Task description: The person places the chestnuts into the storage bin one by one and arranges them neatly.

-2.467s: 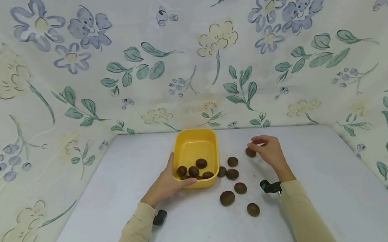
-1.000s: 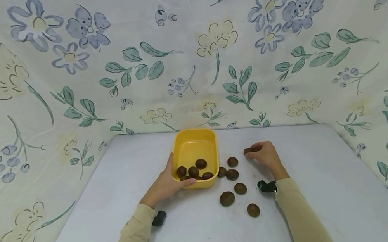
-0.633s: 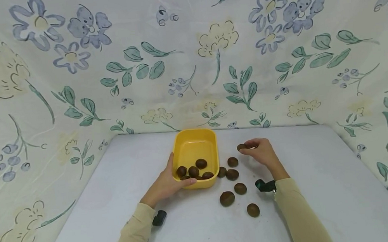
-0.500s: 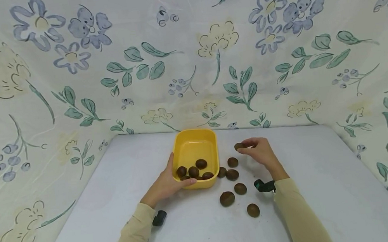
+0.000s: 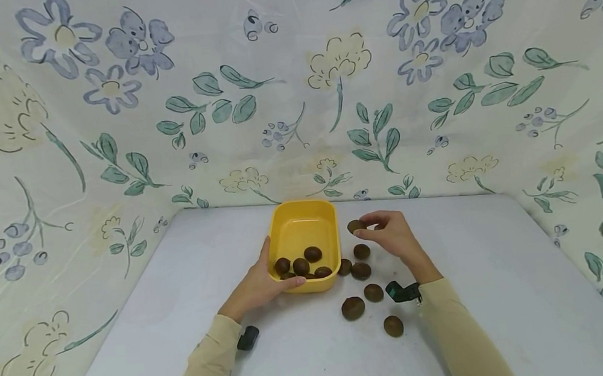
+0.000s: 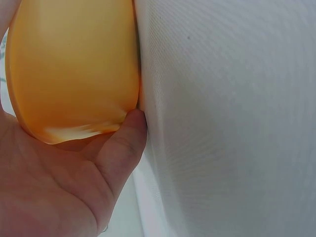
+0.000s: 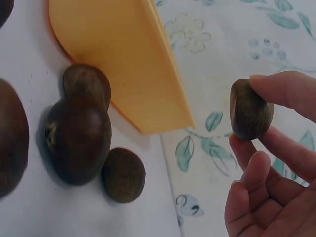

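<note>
the right hand [image 5: 393, 238] pinches one small brown fruit [image 5: 355, 226] between thumb and fingertips [image 7: 276, 91]; the remaining fingers are loosely curled beneath it. the held fruit is raised off the table, just right of the far right rim of the yellow tub [image 5: 305, 224] and not over its opening. in the right wrist view the same fruit [image 7: 250, 109] sits clear of the tub wall [image 7: 123, 59], with three loose fruits [image 7: 81, 136] lying against the base of that wall.

the left hand [image 5: 259, 286] grips the near left corner of the yellow tub, thumb along the left wall and fingers curled over the near rim. in the left wrist view the palm and thumb [image 6: 118, 148] press against the outer wall of the tub [image 6: 74, 69].

the tub rests on the white table [image 5: 213, 342], near its centre. four brown fruits [image 5: 301, 266] lie inside the tub, grouped at its near end.

six more brown fruits lie on the table right of the tub: three close to its near right corner [image 5: 361, 270], below the right hand, and three nearer to the person [image 5: 353, 308], spaced apart from each other.

both forearms wear cream sleeves [image 5: 457, 330], each with a dark wrist device [image 5: 403, 291].

floral fabric [image 5: 292, 92] encloses the table on the left, far and right sides.
</note>
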Demonstrator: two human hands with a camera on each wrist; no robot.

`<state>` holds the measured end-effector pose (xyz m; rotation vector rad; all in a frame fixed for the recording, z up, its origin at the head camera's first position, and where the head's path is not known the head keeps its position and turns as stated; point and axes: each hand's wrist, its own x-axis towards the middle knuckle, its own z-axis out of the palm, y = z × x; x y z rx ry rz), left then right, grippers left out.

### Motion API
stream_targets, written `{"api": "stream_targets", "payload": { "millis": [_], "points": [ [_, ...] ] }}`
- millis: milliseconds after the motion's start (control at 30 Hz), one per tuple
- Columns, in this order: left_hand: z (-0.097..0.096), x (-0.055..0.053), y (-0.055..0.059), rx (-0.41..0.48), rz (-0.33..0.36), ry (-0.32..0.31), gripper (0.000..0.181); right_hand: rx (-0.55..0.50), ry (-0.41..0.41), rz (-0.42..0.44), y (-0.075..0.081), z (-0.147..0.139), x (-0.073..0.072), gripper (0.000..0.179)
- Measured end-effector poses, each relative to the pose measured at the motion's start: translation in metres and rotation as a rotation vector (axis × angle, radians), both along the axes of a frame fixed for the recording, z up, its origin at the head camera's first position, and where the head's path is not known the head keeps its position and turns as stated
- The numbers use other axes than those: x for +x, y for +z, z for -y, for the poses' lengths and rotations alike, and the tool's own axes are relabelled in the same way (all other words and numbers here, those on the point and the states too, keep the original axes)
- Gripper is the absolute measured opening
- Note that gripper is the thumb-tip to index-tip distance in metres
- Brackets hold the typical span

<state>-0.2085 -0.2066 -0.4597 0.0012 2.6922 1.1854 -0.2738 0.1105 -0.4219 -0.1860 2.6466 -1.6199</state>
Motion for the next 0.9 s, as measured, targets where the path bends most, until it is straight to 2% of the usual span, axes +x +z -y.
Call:
{"api": "stream_targets", "payload": {
  "millis": [333, 633, 900],
  "points": [
    [0.000, 0.000, 0.001, 0.005, 0.004, 0.001, 0.138, 0.018, 0.065, -0.005, 0.003, 0.023, 0.010, 0.038],
    [0.000, 0.001, 0.003, 0.018, 0.012, -0.004, 0.138, 0.036, 0.143, -0.029, -0.006, 0.040, 0.014, 0.036],
    [0.000, 0.001, 0.004, 0.015, 0.019, -0.006, 0.138, 0.104, 0.191, -0.062, -0.010, 0.054, 0.022, 0.035]
  ]
}}
